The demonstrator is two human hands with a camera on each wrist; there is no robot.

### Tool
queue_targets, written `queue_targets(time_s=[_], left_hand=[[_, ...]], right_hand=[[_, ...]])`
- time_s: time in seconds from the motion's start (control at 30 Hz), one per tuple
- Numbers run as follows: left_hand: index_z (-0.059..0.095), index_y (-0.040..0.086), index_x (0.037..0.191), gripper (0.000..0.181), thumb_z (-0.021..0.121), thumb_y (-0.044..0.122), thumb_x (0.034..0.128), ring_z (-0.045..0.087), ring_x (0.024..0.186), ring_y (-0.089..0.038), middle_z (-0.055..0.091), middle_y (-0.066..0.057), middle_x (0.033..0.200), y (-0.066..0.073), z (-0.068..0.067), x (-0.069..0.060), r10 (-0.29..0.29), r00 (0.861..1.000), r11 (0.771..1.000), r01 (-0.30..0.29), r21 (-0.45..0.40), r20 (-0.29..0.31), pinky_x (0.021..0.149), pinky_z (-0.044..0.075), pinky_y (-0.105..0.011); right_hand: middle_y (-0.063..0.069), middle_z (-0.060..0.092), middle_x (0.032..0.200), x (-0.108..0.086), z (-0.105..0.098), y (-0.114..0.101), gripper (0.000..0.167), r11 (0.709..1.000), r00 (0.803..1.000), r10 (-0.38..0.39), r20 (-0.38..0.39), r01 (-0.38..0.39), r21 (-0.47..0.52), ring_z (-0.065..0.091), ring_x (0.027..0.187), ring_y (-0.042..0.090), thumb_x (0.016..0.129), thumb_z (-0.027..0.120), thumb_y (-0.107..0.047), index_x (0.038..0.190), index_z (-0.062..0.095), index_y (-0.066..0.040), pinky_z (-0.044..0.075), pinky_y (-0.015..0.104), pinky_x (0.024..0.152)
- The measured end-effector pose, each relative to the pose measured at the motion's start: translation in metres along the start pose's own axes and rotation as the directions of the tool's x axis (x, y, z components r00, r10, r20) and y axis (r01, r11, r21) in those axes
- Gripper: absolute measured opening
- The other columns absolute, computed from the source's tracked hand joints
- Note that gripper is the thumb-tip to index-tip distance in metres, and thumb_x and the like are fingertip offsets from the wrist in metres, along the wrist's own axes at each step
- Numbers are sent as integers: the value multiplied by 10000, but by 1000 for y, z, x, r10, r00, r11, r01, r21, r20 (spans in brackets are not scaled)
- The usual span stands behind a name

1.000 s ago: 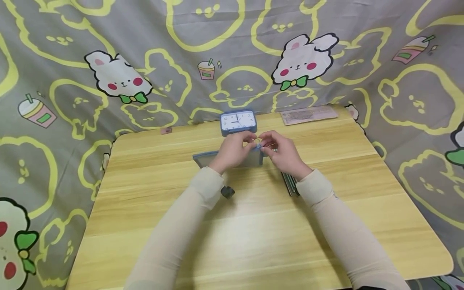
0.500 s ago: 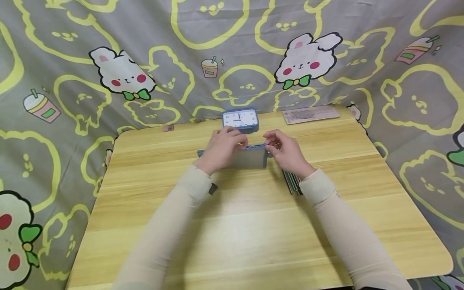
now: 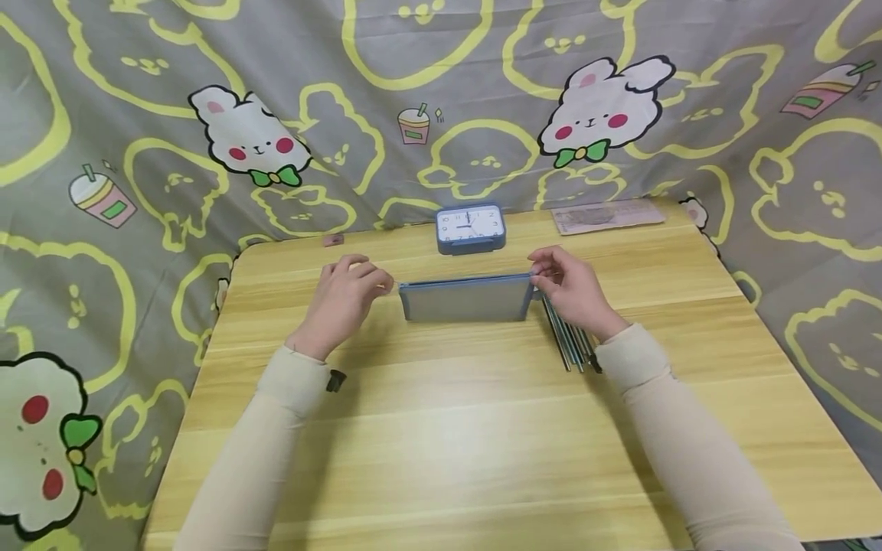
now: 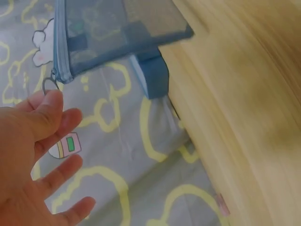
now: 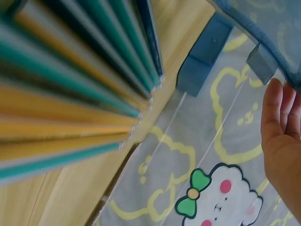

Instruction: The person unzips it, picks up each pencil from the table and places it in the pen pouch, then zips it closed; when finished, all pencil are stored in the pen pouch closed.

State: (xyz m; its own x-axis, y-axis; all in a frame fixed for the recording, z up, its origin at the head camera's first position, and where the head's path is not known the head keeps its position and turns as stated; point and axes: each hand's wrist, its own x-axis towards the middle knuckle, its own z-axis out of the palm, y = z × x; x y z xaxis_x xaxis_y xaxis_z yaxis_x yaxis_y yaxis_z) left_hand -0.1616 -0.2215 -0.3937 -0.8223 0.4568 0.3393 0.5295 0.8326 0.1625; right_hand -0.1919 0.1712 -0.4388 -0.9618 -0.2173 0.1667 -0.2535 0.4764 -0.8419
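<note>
A grey mesh zip pouch (image 3: pixel 468 301) with blue edging stands upright on its long side in the head view. My left hand (image 3: pixel 344 298) is at its left end. In the left wrist view that hand (image 4: pixel 40 125) pinches the zipper's pull ring (image 4: pixel 50 84) between thumb and forefinger, the other fingers spread. The slider sits at the pouch's corner. My right hand (image 3: pixel 568 283) pinches the pouch's top right corner, near a small side tab (image 5: pixel 262 63). Whether the zipper is done up cannot be told.
A bundle of long thin pencil-like sticks (image 3: pixel 568 340), some teal and yellow, lies beneath my right wrist. Behind the pouch stands a blue clock (image 3: pixel 471 228). A flat pinkish sheet (image 3: pixel 606 217) lies at the back right, a small pink piece (image 3: pixel 334 239) at the back left.
My left hand has moved left along the pouch's top edge, from beside the right hand to the left end, with the zipper pull. The right hand stays at the right corner.
</note>
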Motion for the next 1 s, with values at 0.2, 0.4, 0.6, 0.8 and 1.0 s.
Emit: queue_targets(time_s=[0.2,0.4,0.6,0.8,1.0], left_hand=[[769,220,1055,116,701,137,1012,605,1249,-343,783,1,1126,5,8,2,-7,1000,1000,7,23,10,908,488,-577],[803,203,1133,153,716,172,1011,611,1194,-351,758,-45,1170,18,22,-2,-65,998,998,65,5,-19,884,500,-559],[690,137,1339,370,737,232,985,631,1148,-361,666,-121,1320,79,44,14,0,998,1000,1,16,-58,914,551,-514],[648,115,1399,393,681,253,1032,682,1194,-274,681,-85,1343,119,67,26,28,999,998,-27,-49,34,984,602,-426],[701,87,1275,263,688,114,1014,697,1059,-258,721,-71,1193,120,77,21,6,999,989,-13,-151,-48,945,608,-385]], right_hand=[[148,670,1142,-7,-4,3,307,999,999,36,-14,-36,-11,638,1041,267,1025,639,-11,1330,603,-25,534,235,890],[153,675,1134,-18,-5,4,293,999,998,42,-41,-42,1,633,1044,253,1010,650,16,1300,620,-9,519,134,836],[150,703,1090,-32,0,-3,239,998,994,-36,-99,31,-61,653,1009,257,1000,665,17,1238,657,0,540,174,808],[146,718,1064,-39,14,-14,234,996,993,-55,-109,46,-77,675,987,270,988,680,20,1221,677,14,609,352,814],[113,714,1025,-41,13,-21,225,992,996,-64,-63,56,-113,687,936,253,986,706,-28,1207,683,10,618,373,803]])
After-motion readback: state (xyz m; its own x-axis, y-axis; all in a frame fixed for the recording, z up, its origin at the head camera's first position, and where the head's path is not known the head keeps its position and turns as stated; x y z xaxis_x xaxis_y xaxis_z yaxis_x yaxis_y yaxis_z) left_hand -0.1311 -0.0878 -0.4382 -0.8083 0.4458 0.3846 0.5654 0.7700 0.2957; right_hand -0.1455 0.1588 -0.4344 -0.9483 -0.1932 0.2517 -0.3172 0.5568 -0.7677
